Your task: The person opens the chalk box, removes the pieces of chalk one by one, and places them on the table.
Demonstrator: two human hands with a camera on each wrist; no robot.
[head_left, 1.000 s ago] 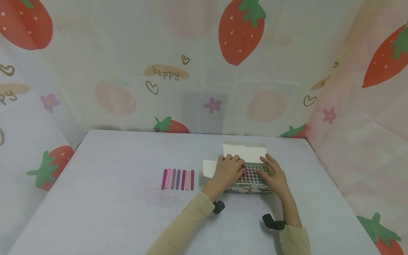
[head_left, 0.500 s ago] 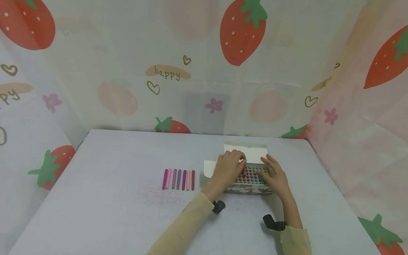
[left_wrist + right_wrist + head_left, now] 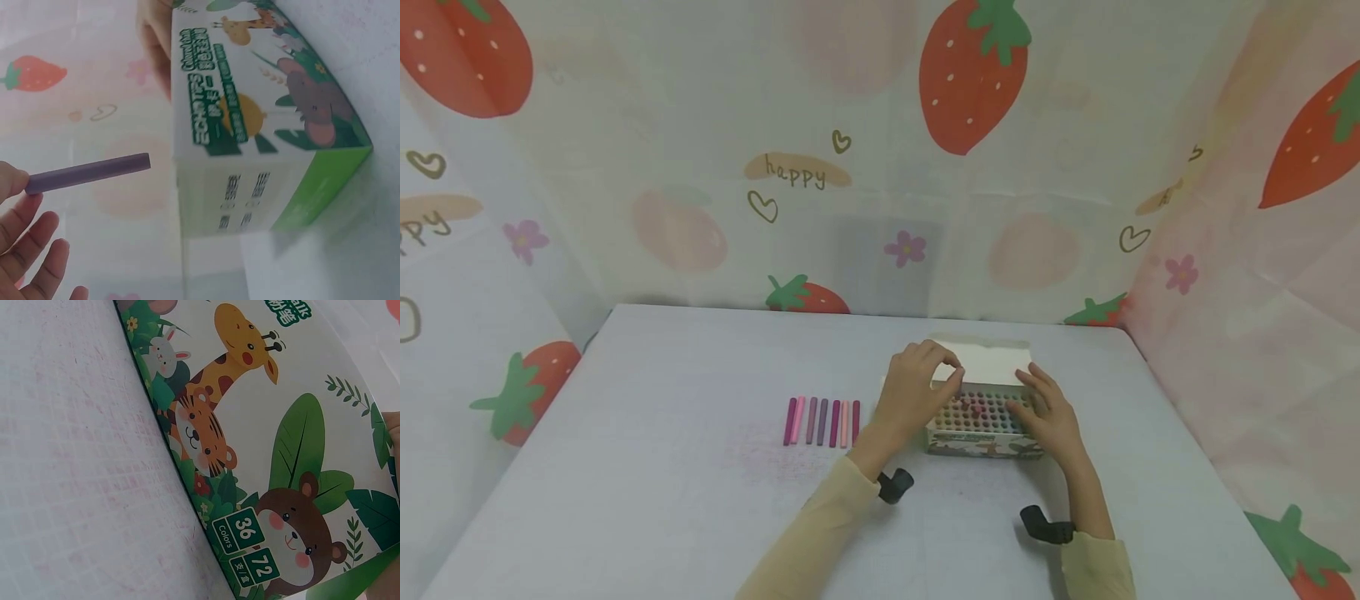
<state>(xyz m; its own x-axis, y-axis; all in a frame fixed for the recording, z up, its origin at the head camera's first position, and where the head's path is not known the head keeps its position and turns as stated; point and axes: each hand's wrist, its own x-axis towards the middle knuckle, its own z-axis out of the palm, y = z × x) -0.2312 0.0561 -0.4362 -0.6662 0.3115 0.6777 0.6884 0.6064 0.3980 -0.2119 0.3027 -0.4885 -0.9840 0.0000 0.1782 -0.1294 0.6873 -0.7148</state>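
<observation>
My left hand (image 3: 913,396) pinches a dark purple chalk stick (image 3: 94,174) between thumb and index finger, above the left part of the chalk box (image 3: 973,446). In the left wrist view the stick juts from the fingertips toward the box, its far end free, and the other fingers are half bent. The box stands open on the table, its upright chalk ends packed in rows; a reddish stick or two (image 3: 977,411) poke up higher. My right hand (image 3: 1051,417) rests at the box's right end, fingers spread along its edge. The right wrist view shows mostly the printed box front (image 3: 250,450).
Several pink and purple chalk sticks (image 3: 822,422) lie in a row left of the box. The white lid (image 3: 988,364) is folded back behind it. Faint pink chalk dust marks the white table (image 3: 662,483). Strawberry-printed curtains (image 3: 820,225) enclose the back and sides.
My left hand has risen out of the box's rows and shifted left, with the purple chalk stick in its fingertips. My right hand has stayed at the box's right end.
</observation>
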